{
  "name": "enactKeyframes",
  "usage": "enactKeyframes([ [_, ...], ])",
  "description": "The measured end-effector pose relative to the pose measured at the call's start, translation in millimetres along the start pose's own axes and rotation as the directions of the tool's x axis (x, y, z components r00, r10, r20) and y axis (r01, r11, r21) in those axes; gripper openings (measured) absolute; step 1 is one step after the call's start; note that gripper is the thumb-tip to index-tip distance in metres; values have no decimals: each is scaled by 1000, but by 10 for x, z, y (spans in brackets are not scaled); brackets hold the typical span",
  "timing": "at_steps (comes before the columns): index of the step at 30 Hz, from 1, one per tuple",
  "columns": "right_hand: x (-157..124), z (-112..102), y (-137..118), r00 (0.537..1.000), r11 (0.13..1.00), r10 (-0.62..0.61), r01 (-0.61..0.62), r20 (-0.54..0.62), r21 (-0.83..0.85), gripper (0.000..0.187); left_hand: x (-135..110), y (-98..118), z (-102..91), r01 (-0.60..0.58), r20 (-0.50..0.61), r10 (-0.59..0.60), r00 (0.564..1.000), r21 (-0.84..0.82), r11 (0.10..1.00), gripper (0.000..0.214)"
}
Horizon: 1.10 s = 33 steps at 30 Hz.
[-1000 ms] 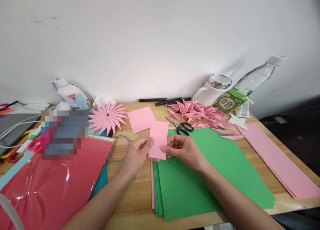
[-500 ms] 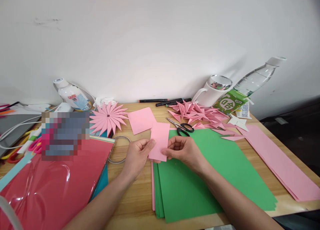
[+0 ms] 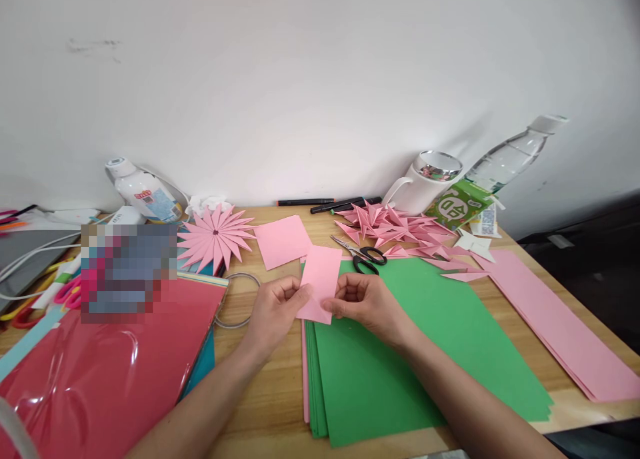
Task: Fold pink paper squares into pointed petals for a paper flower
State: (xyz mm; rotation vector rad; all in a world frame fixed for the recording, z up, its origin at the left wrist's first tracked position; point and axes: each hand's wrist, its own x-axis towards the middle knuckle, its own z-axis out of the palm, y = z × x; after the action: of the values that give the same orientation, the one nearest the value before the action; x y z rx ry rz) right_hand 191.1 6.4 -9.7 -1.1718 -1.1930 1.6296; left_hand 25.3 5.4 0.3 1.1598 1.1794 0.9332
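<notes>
A small pink paper rectangle (image 3: 321, 272) is held up between both hands, above the left edge of a stack of green paper (image 3: 430, 352). My left hand (image 3: 277, 306) pinches its left edge, thumb on the front face. My right hand (image 3: 363, 302) grips the lower right edge between thumb and fingers. The fingertips behind the sheet are mostly hidden. Just beyond lies a pink paper square (image 3: 283, 241). Black-handled scissors (image 3: 367, 256) rest at the back edge of the green stack.
A many-pointed pink paper star (image 3: 216, 232) lies left, beside a tape ring (image 3: 240, 299) and a red plastic-covered pack (image 3: 125, 359). Folded pink pieces (image 3: 395, 226), a white mug (image 3: 425, 182) and a clear bottle (image 3: 515, 152) are back right. Long pink strips (image 3: 560, 326) lie right.
The pink paper rectangle has tilted slightly, its top leaning a little to the right. Both hands keep their hold in nearly the same place.
</notes>
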Motion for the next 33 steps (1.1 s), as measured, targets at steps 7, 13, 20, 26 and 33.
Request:
enactKeyframes([
  [7,-22,-41,-28,983,986,-164,166,-84,21,54,-45,60,-59,-121,264,6,964,420,899,34],
  [13,-51,-42,-2,981,940,-176,193,84,-280,17,-65,44,-41,-121,372,-77,925,480,869,31],
  [20,-99,-12,-60,980,891,-145,190,138,-412,7,-45,32,-66,-127,425,-115,898,499,857,29],
  [26,-8,-217,-87,951,786,-310,262,10,-560,5,-20,63,-117,-73,436,-176,882,495,866,26],
  [33,35,-245,-58,937,855,-348,299,-40,-423,19,-11,71,-125,-69,411,-172,895,509,858,25],
])
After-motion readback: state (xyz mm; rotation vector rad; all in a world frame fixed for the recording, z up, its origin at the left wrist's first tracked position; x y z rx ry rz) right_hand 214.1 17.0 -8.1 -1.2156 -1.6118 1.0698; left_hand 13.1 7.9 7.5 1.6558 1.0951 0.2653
